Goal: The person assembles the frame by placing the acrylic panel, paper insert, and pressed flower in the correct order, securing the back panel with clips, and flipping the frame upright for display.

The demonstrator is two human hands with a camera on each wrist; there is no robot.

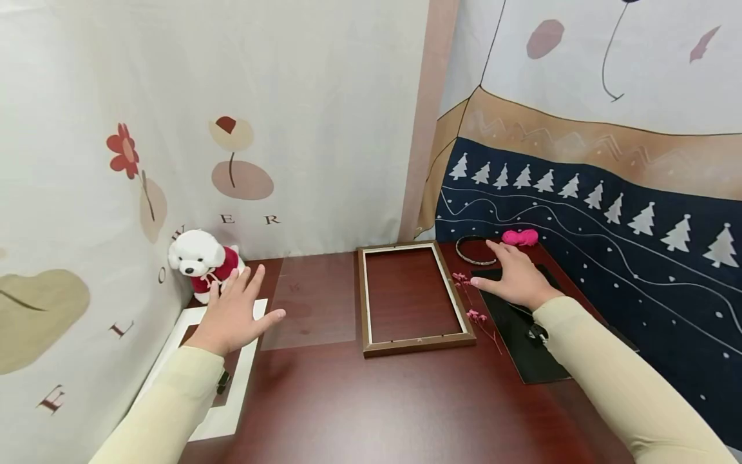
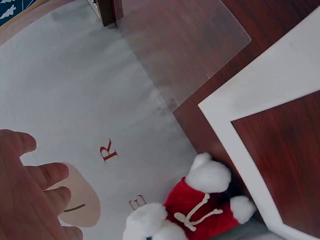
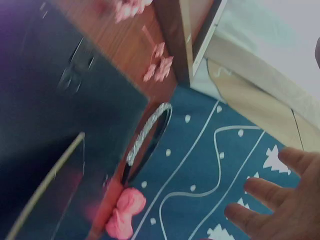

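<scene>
My left hand (image 1: 234, 312) is held up with spread fingers above a white mat board (image 1: 223, 422) with a rectangular cutout. Behind that hand sits a white plush dog (image 1: 197, 254) in a red top, shown more closely in the left wrist view. My right hand (image 1: 516, 277) hovers, fingers extended, over a black backing board (image 1: 527, 354) at the right. Neither hand holds anything. Between them lies a brown picture frame (image 1: 420, 347) with a pale inner edge, the tabletop visible through it. A clear sheet (image 1: 315, 316) lies flat left of the frame.
Pink flower sprigs (image 1: 476, 316) lie between the frame and the black board. A glittery headband (image 1: 476, 262) and a bundle of pink yarn (image 1: 520, 238) sit at the back right. Printed cloth (image 1: 324, 129) hangs behind and beside the reddish-brown table (image 1: 324, 406).
</scene>
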